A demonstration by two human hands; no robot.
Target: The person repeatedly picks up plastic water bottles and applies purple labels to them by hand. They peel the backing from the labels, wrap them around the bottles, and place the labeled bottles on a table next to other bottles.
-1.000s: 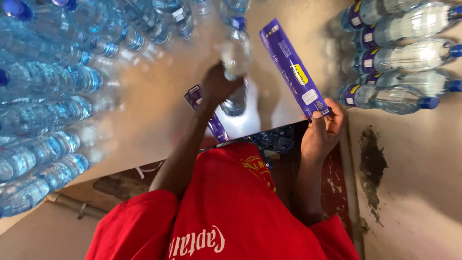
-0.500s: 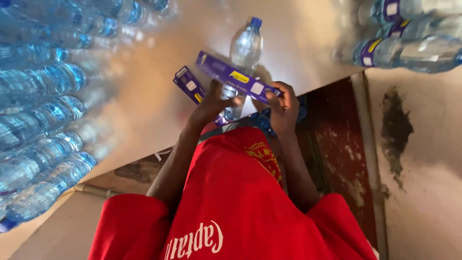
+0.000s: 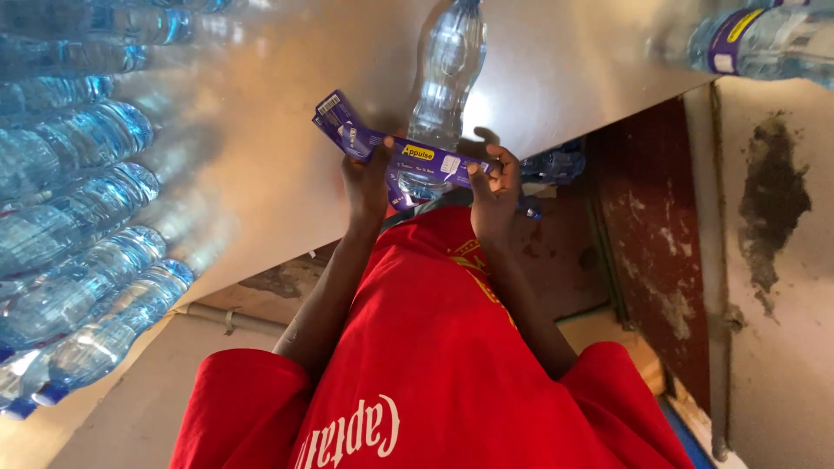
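A clear plastic water bottle (image 3: 445, 82) with a blue cap lies on the pale table (image 3: 261, 148), its base toward me. A long purple label strip (image 3: 430, 161) runs across the bottle's lower end. My left hand (image 3: 365, 178) pinches the strip's left part, where its end (image 3: 337, 122) sticks out past the fingers. My right hand (image 3: 495, 184) grips the strip's right end beside the bottle. Both hands sit at the table's near edge, just above my red shirt.
Several unlabelled water bottles (image 3: 78, 217) lie in rows along the left of the table. Bottles with purple labels (image 3: 764, 39) lie at the top right. A stained wall (image 3: 773, 217) and a dark red panel (image 3: 651, 226) stand to the right.
My right hand has carried the purple strip from the right side over to the bottle. Both hands now hold it across the bottle near the table edge.
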